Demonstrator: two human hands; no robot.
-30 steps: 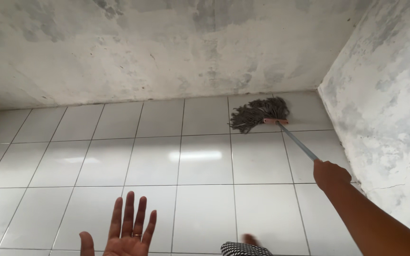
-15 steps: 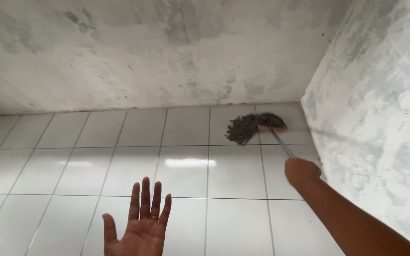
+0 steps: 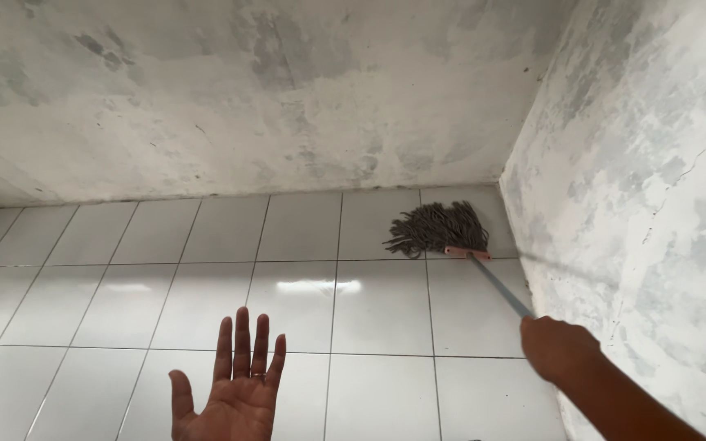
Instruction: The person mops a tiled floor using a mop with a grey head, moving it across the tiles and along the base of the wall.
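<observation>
Right hand [image 3: 557, 347] grips the mop handle [image 3: 500, 287]; mop head [image 3: 439, 227] in the floor's [image 3: 124, 302] far right corner; left hand [image 3: 234, 392] spread, empty.

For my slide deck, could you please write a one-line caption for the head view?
Right hand grips a mop in the corner of a white tiled floor; left hand open, palm up.

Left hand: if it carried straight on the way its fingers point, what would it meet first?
Probably nothing close: the left hand is open, fingers aimed across bare white floor tiles toward the far wall. The mop lies off to the right.
</observation>
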